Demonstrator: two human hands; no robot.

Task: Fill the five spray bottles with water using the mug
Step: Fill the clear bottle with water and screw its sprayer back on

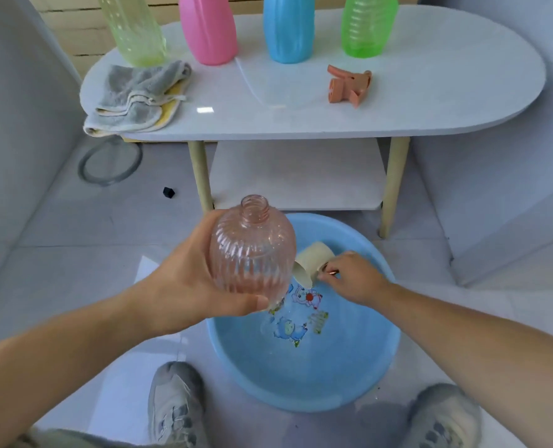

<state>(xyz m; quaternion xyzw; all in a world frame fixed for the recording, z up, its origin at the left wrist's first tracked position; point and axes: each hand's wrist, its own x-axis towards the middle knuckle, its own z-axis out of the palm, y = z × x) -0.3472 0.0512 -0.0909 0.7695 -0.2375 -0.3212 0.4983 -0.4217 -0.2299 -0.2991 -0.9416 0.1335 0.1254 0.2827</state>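
Two grey shoes [175, 405] are planted on the tiled floor at the near rim of a blue basin [268, 376], in which shallow water is held over a cartoon print. Above the basin's left side, a clear pink ribbed bottle [252, 250] is gripped by the left hand [184, 286], fingers and thumb wrapped round its body. It is held upright with its uncapped neck open, seemingly ready for filling, and over the basin so that spills are caught. It looks empty.

Inside the basin, just right of the bottle, a cream mug [312, 261] is tipped on its side and pinched at the handle by the fingers of the right hand [352, 276], apparently for a scoop of water.

Beyond the basin stands a white oval worktop [430, 92]. An orange spray head [349, 84] is laid on it, presumably unscrewed from the held bottle, and grey and yellow cloths [139, 95] are heaped at its left end, likely for drips. Farthest from the basin, a yellow-green bottle [136, 30], a pink bottle [209, 30], a blue bottle [288, 30] and a green bottle [367, 27] are lined up, their tops cut off by the frame.
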